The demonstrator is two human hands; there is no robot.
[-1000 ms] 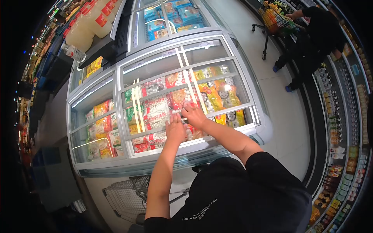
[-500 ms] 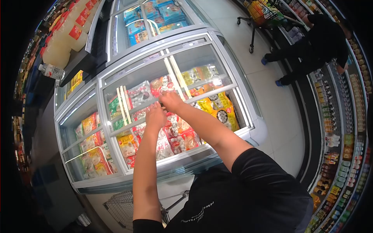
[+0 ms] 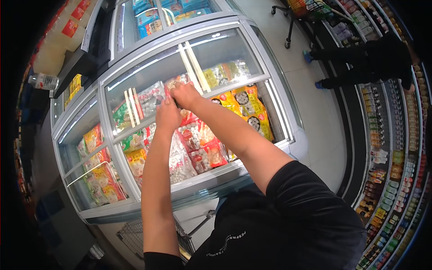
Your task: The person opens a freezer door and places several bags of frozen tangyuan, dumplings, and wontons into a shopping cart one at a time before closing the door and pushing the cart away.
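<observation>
I stand at a chest freezer [image 3: 298, 146] with sliding glass lids. My left hand [image 3: 168, 116] and my right hand [image 3: 184, 94] sit close together on the near bar of the middle glass lid [image 3: 216, 49], fingers curled over it. Below my forearms the freezer stands uncovered. There, red and white packets of frozen balls [image 3: 198, 146] lie beside yellow packets [image 3: 249, 112]. The exact grip under my fingers is hard to make out.
A wire shopping trolley [image 3: 135, 234] stands at my left hip. Another person in black [image 3: 373, 58] bends at the drinks shelves [image 3: 396, 157] on the right, with a loaded trolley [image 3: 306, 9] behind. Large pale bottles [image 3: 54, 45] sit beyond the freezer, top left.
Both hands have moved away from me with the lid's bar, and the glass has slid back. More of the packets below now lies uncovered. The view has tilted with my lean.
</observation>
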